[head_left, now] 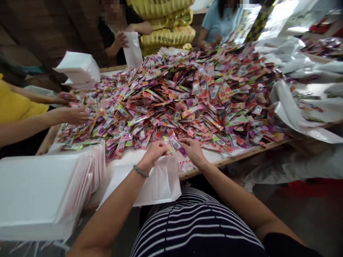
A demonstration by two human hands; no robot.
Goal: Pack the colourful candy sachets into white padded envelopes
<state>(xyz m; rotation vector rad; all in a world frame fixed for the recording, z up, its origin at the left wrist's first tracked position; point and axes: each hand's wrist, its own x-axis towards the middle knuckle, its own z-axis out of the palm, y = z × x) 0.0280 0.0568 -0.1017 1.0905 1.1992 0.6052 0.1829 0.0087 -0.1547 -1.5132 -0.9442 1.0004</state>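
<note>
My left hand [154,152] pinches a small green and yellow sachet [168,145] at the near edge of a large heap of packets [171,96]. Close beside it, my right hand [193,151] grips a purple sachet [176,142] with a pale label between thumb and fingers. The two sachets almost meet. Under my left wrist lies a white padded envelope [158,184], its edge reaching over the table's front. A few red-and-white paper slips [187,165] rest on the table below my right hand.
A stack of white padded envelopes [37,189] stands at left front, another stack [79,67] behind. Co-workers' hands [71,115] reach in from the left; others work across the heap. White plastic sacks [292,107] lie at right. Yellow sacks [167,35] are piled at the back.
</note>
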